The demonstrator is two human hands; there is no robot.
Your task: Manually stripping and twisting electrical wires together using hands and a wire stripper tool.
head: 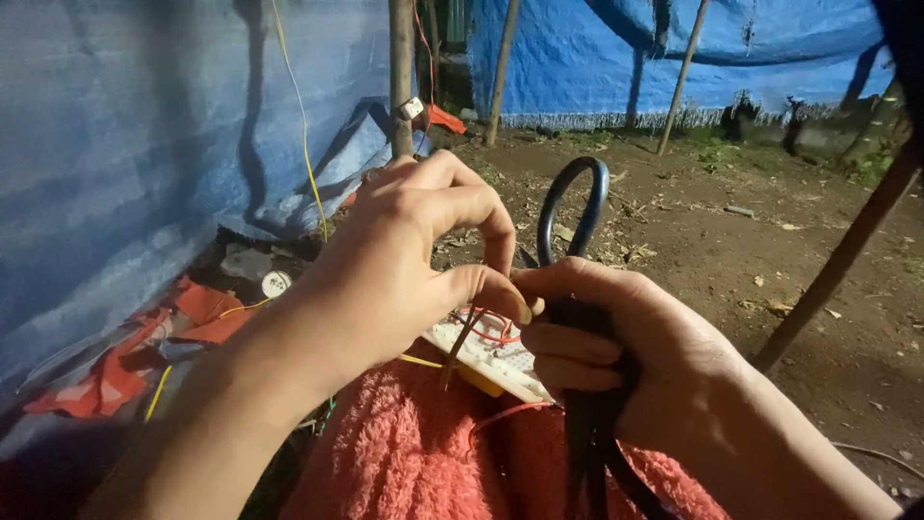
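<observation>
Over a fuzzy pink towel [404,453], two hands meet close together. The right hand [616,356] is shut tight around big black scissors [577,289], with one round handle loop sticking up above the fingers. The left hand [414,260] pinches a thin wire [460,345] between thumb and first finger, right beside the scissors. I cannot tell where the blades are (the hands hide them), so I cannot tell if the wire has been cut or stripped.

Just under the hands lies a white board [491,361] full of tiny holes, resting on the towel. Red wires [486,327] loop on top of it, so I think some wiring is already done. A yellow wire [423,361] runs out from its side. The pinched wire hangs down with its low end loose, so I think this one is not yet joined to the board.

More wires and red scraps [192,308] lie on the ground by the blue sheet [115,144]
</observation>
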